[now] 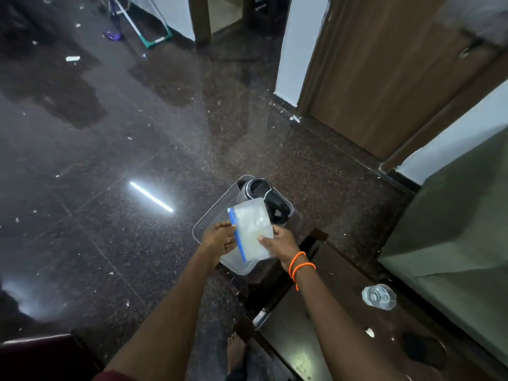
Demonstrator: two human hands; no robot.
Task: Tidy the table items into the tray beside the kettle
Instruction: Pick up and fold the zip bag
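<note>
A clear zip bag with a blue seal strip and pale contents is held between both hands above the translucent plastic tray. My left hand pinches the bag's sealed edge. My right hand, with orange bands at the wrist, grips the bag's right side. A silver and black kettle stands in the far end of the tray, partly hidden behind the bag.
The tray rests on the corner of a dark wooden table. A clear plastic bottle lies on the table to the right, near a green sofa. A black round object sits at the table's near right. Dark polished floor spreads left.
</note>
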